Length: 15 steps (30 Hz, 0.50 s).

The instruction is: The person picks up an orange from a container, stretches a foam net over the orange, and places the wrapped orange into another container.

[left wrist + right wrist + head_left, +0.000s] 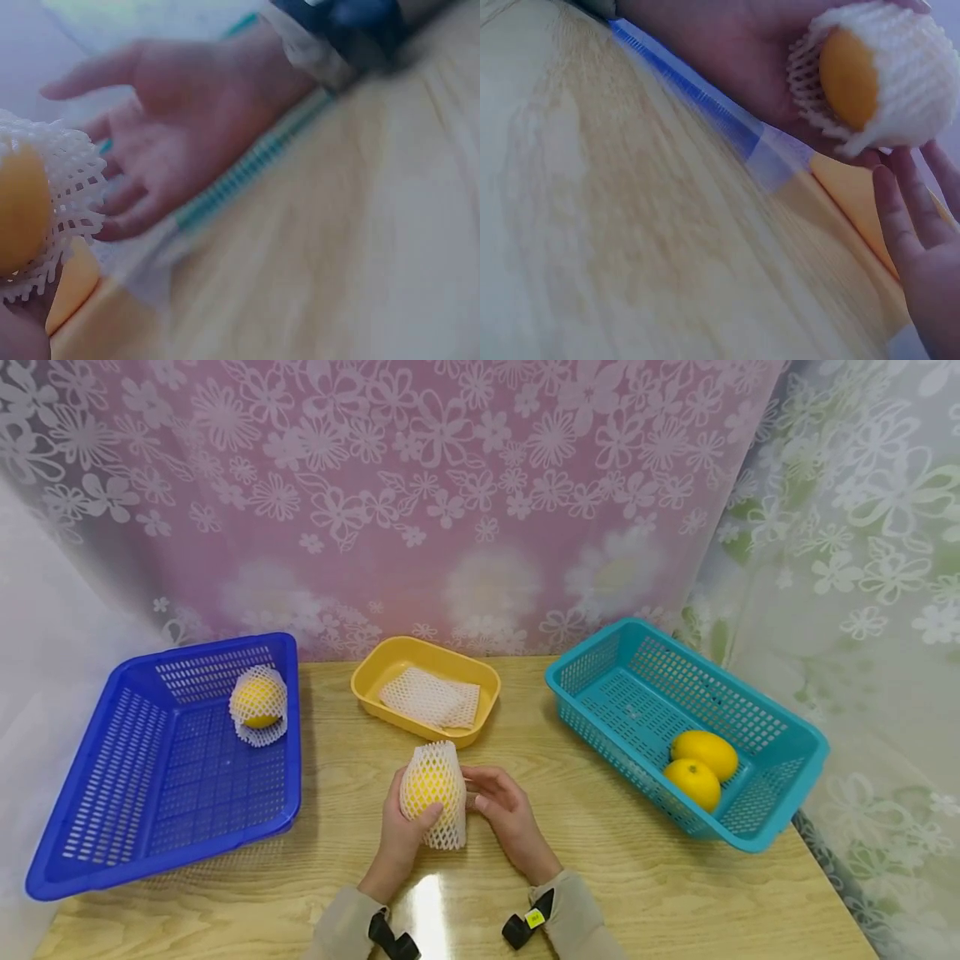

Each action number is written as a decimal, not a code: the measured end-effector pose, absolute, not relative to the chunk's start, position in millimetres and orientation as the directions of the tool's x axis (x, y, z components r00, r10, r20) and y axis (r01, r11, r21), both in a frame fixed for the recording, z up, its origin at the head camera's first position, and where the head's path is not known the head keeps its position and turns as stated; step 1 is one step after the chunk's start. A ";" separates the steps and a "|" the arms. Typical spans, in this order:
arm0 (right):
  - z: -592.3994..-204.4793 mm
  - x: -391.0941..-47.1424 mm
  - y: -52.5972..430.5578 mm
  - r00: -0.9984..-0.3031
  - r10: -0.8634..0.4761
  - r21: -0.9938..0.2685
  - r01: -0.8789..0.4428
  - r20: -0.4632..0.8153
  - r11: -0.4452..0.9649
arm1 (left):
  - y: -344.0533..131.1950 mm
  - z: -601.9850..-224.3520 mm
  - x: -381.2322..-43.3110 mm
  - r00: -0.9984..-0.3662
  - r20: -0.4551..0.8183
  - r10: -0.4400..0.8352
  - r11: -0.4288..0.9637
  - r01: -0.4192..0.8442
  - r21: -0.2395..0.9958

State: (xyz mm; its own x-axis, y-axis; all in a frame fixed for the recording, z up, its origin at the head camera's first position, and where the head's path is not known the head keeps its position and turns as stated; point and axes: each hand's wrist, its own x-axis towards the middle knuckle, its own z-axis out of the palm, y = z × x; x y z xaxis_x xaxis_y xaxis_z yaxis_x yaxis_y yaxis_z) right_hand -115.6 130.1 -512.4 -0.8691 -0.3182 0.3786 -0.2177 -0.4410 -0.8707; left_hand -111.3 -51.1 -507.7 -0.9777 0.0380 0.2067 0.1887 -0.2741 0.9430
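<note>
Head view: left hand [400, 828] grips 1 net-wrapped yellow fruit [437, 783], right hand [510, 815] beside it, fingers apart.

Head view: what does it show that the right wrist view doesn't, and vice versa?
Head only: the teal basket, two bare fruits inside, another netted fruit.
Right wrist only: a bare patch of the held fruit where its net opens.
Both: the left hand holding that fruit, the right hand, blue basket, yellow tray and table.
</note>
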 end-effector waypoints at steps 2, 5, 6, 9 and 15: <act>-511.6 -116.9 129.4 -0.862 -0.320 -0.861 -0.222 0.393 -0.459 | -51.1 -501.4 -110.9 -0.987 0.156 0.029 -0.367 0.135 0.920; -510.5 -117.9 128.5 -0.854 -0.322 -0.862 -0.246 0.409 -0.443 | -52.9 -485.6 -109.2 -0.997 0.069 0.031 -0.502 0.044 0.864; -509.9 -118.0 128.0 -0.852 -0.319 -0.868 -0.265 0.414 -0.419 | -54.4 -479.2 -108.8 -0.998 0.045 0.033 -0.530 0.021 0.847; -504.9 -117.1 124.9 -0.862 -0.305 -0.900 -0.316 0.404 -0.299 | -61.6 -457.9 -107.5 -0.999 0.006 0.052 -0.580 -0.025 0.814; -483.1 -115.8 109.5 -0.869 -0.279 -0.896 -0.440 0.410 0.055 | -84.6 -414.4 -103.3 -0.993 0.037 0.108 -0.576 -0.032 0.817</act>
